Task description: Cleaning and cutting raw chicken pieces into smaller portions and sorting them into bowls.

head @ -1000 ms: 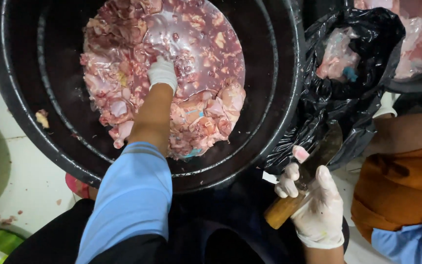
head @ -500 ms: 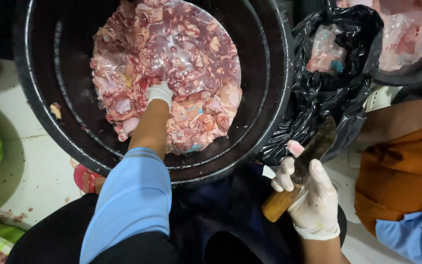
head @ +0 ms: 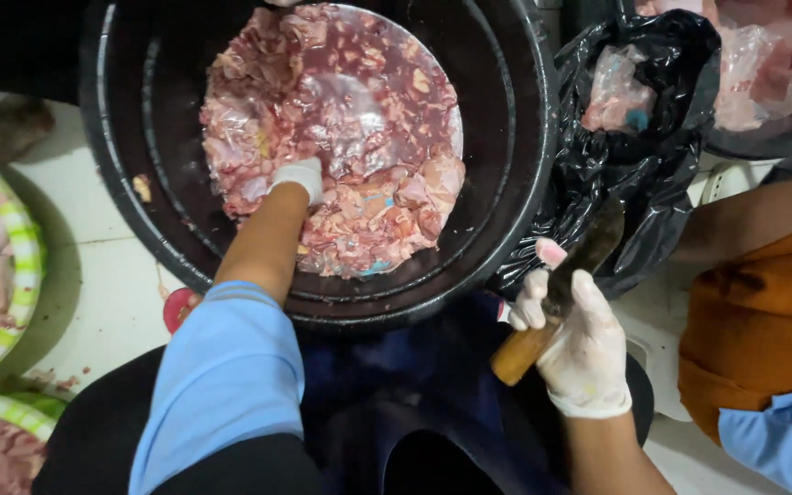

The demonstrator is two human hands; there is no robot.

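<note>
A big black tub in front of me holds a heap of raw pink meat pieces in reddish liquid. My left hand, in a white glove, reaches down into the meat at the heap's near edge; whether it grips a piece I cannot tell. My right hand, also gloved, is outside the tub to the right, shut on a knife with a brown wooden handle and a dark blade pointing up and away.
A black plastic bag with meat scraps sits right of the tub. Another tub of meat is at the top right. Green-rimmed plates with meat lie at the left. Another person's arm and orange garment are at right.
My left hand has drawn back toward the near edge of the meat heap. The view has shifted slightly. The right hand keeps holding the knife in place.
</note>
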